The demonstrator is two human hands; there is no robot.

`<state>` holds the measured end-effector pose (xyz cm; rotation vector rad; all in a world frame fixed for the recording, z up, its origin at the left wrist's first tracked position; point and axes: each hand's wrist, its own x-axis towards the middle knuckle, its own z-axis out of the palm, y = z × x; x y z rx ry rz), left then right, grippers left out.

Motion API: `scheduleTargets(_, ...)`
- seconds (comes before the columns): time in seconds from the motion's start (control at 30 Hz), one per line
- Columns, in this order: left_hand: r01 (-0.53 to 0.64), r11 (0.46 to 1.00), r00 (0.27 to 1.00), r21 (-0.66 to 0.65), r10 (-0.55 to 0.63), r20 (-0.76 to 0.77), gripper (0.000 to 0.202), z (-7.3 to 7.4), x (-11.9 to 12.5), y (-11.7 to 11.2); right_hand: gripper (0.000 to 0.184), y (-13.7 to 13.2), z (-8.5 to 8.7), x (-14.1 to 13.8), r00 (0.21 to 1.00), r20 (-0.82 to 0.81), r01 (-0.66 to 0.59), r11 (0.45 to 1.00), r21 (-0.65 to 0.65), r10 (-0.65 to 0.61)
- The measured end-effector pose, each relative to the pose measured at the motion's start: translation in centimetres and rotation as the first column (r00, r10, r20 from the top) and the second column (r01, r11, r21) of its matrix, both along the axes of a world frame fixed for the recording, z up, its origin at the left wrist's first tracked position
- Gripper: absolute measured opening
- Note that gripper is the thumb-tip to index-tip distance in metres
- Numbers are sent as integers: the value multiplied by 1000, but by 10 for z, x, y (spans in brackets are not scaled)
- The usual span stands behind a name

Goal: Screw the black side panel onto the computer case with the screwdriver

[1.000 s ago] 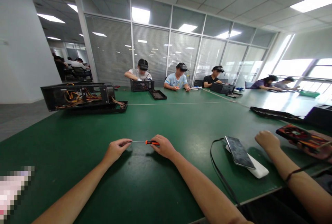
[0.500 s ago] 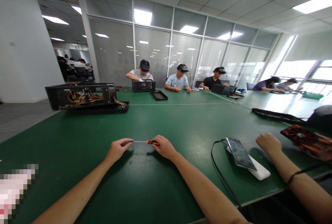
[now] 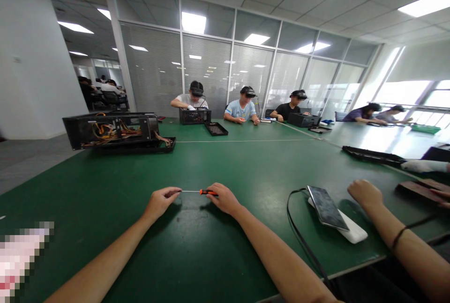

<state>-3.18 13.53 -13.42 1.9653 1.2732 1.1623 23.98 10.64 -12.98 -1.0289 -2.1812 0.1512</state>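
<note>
- head view: two bare hands, the left hand (image 3: 161, 205) and the right hand (image 3: 222, 197), hold one screwdriver (image 3: 201, 192) level over one green desk (image 3: 211, 256).
- left grip: thumb and fingers pinched together at the shaft's tip.
- right grip: fingers closed around the handle.
- the screwdriver spans the gap between the hands; slim, pale, straight metal shaft, bright orange handle with black parts.
- to the right, one dark-screened phone (image 3: 326, 207) lies tilted on one white slab (image 3: 353, 230), one black strap (image 3: 299, 235) beside them.
- next to these, one co-worker's fist (image 3: 365, 194); farther over, one white-gloved hand (image 3: 425, 166).
- farther off at left, one open black computer case (image 3: 112, 129), orange wires inside.
- across the desk, three people in black headsets, two smaller cases (image 3: 195, 116) before them, one black tray (image 3: 216, 129).
- far right, two more people, one green basket (image 3: 425, 129).
</note>
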Motion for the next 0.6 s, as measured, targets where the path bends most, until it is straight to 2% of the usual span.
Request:
scheduleTargets(0.27, -4, 1000, 1000, -2, 4, -5, 30, 2, 1, -2, 20, 1, -2, 0, 1000, -6, -1, 1000, 3, 1)
scheduleTargets(0.6, 21, 1000, 1000, 9, -21, 6, 27, -2, 0, -1, 20, 0, -1, 0, 1000, -2, 9, 1000, -14, -9)
